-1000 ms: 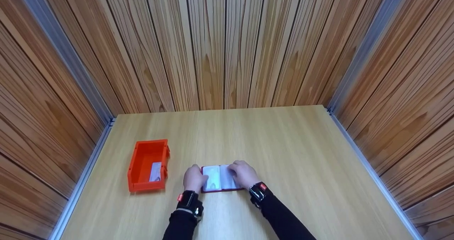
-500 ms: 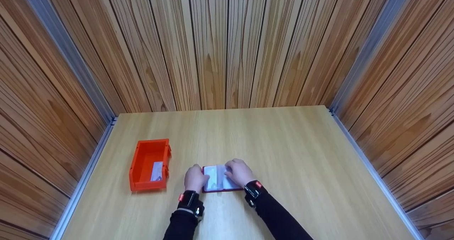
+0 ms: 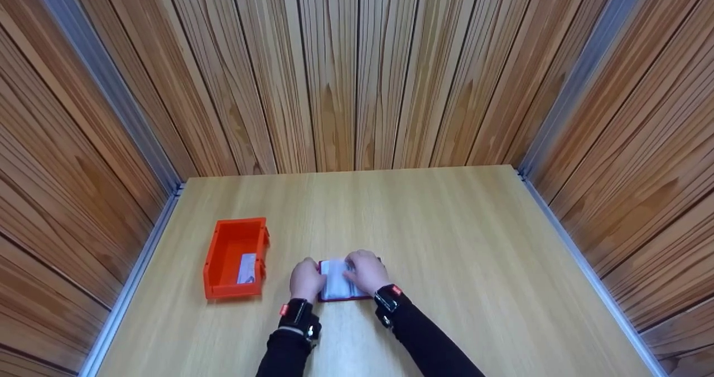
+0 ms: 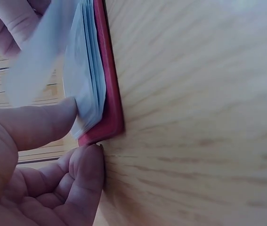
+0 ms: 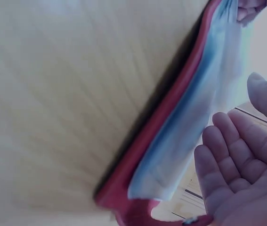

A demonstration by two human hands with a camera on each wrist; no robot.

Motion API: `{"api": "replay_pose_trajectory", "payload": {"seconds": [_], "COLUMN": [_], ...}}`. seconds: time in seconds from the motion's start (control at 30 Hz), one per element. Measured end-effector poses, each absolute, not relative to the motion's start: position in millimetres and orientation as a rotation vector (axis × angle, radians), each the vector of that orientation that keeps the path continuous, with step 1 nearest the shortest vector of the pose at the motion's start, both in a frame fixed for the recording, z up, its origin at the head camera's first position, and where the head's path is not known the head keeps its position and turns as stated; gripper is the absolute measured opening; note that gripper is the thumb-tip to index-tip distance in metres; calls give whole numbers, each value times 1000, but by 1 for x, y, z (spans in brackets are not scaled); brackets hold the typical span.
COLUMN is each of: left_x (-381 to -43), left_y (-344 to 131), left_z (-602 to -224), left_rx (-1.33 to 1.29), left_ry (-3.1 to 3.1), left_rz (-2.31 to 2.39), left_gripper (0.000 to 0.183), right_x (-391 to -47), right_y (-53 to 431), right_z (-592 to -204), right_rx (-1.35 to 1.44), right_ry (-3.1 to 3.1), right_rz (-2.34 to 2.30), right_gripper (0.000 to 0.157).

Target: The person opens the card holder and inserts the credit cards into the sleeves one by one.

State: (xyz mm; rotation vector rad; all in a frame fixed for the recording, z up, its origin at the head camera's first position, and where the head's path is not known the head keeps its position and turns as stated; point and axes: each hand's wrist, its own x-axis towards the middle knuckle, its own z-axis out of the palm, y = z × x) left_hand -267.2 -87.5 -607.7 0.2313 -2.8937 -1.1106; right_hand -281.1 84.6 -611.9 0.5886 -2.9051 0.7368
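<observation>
A small red card holder (image 3: 336,281) with clear plastic sleeves lies spread on the table between both hands. My left hand (image 3: 307,280) grips its left edge, thumb on the sleeves (image 4: 84,80) and fingers at the red cover (image 4: 113,94). Over the right half is my right hand (image 3: 368,272), its thumb held apart from its loosely bent fingers (image 5: 218,162). One blurred sleeve (image 4: 34,63) stands raised between the hands, beside the right thumb. A red strap with a snap (image 5: 145,215) sticks out from the cover at the right end.
An orange-red bin (image 3: 231,259) stands to the left on the wooden table (image 3: 435,226), with a pale card (image 3: 246,268) inside against its right wall. Wood-panelled walls (image 3: 334,76) enclose the back and sides, with metal rails along the corners.
My right hand has moved left across the card holder, carrying a sleeve over toward the left side. The left hand keeps its grip at the left edge.
</observation>
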Motion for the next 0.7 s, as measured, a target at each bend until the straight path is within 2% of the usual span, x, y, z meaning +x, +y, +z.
{"api": "replay_pose_trajectory", "payload": {"seconds": [0.43,0.7], "left_x": [-269,-270], "left_y": [-92,-94], "left_z": [-613,-608], "left_rx": [194,237], "left_ry": [-2859,-2889], "left_rz": [-1153,-1193], "left_gripper": [16,5], "right_x": [-273,-272], "right_y": [81,80], "right_z": [-617,-615], "right_rx": [643,622], "right_ry": [-2848,-2892], "right_rz": [598,596], "right_gripper": [25,28]}}
